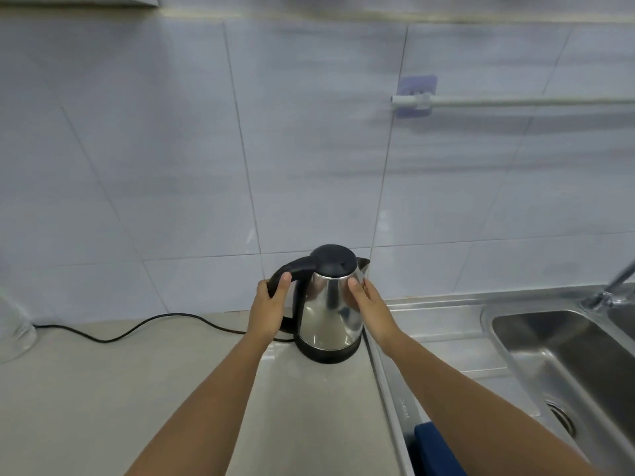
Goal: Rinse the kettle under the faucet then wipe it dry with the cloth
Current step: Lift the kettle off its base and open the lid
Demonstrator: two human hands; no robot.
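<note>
1. The kettle, steel-bodied with a black lid, handle and base, stands upright on the worktop, near its back edge and just beside its right edge, where the steel sink unit begins
2. The left hand is wrapped around the black handle on the kettle's left side, thumb on top, fingers curled behind it
3. The right hand is pressed against the kettle's right flank just under the spout, thumb on the near face and fingers going round the far side; it steadies the body with a partly spread hold
4. A black cord runs along the back of the worktop from the left edge to the kettle's base
5. The faucet rises at the sink's back right; the basin lies well apart from the kettle
6. A dark blue cloth lies at the front edge of the sink unit, partly hidden under the right forearm
7. A clear glass vessel sits at the worktop's left edge; a towel rail hangs on the tiled wall
</note>
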